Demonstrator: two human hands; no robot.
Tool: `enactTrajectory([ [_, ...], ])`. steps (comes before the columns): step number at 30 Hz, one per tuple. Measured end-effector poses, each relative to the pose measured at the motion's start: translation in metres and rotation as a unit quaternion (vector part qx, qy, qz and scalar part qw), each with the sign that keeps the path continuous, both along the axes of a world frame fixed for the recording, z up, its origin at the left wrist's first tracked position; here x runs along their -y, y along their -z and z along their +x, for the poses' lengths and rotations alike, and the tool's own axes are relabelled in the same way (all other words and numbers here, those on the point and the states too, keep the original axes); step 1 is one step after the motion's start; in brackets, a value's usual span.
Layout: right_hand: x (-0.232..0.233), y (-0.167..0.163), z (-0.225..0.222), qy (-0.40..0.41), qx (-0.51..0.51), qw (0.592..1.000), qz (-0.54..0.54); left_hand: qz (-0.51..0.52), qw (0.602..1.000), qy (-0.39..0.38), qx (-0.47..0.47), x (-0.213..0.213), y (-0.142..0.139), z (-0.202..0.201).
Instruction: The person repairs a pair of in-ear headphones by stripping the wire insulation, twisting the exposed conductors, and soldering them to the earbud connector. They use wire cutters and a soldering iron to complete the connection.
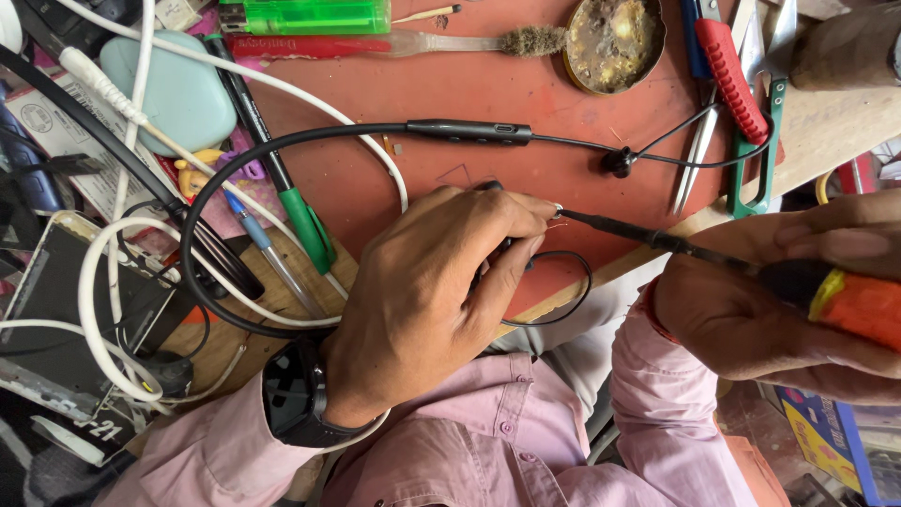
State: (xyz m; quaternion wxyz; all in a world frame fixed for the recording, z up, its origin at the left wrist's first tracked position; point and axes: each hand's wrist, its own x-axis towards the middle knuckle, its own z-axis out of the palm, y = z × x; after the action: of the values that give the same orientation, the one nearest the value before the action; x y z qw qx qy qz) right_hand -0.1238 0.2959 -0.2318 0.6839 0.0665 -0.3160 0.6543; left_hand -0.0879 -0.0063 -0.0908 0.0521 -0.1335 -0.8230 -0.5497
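Note:
My left hand pinches one end of a black neckband earphone over the red work mat; the pinched part is mostly hidden by my fingers. My right hand grips a soldering iron with an orange and yellow handle. Its dark tip touches the spot at my left fingertips. The neckband curves left in a big loop, and a thin wire runs from it to a black earbud. A black watch sits on my left wrist.
On the mat lie a round tin of flux, a small brush, a green lighter, tweezers and red and green handled cutters. At the left are white cables, pens, a pale blue case and black devices.

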Motion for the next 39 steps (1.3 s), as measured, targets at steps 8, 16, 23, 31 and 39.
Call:
enactTrajectory([
  [8,0.042,-0.056,-0.014,-0.064,0.034,0.962,0.262,-0.001,1.000,0.000,0.005,0.001,-0.002,0.000],
  [16,0.041,-0.057,-0.012,-0.199,0.084,0.954,0.207,0.001,1.000,0.000,0.000,0.000,-0.001,0.000],
  [23,0.038,-0.038,-0.020,-0.157,0.027,0.955,0.252,0.003,1.000,-0.001,0.002,0.001,-0.001,0.000],
  [31,0.020,-0.017,-0.012,-0.133,0.030,0.970,0.201,0.004,1.000,0.003,0.006,0.002,0.001,0.000],
  [39,0.011,-0.012,-0.013,-0.056,0.000,0.976,0.212,0.004,1.000,-0.001,0.008,0.001,0.000,0.001],
])
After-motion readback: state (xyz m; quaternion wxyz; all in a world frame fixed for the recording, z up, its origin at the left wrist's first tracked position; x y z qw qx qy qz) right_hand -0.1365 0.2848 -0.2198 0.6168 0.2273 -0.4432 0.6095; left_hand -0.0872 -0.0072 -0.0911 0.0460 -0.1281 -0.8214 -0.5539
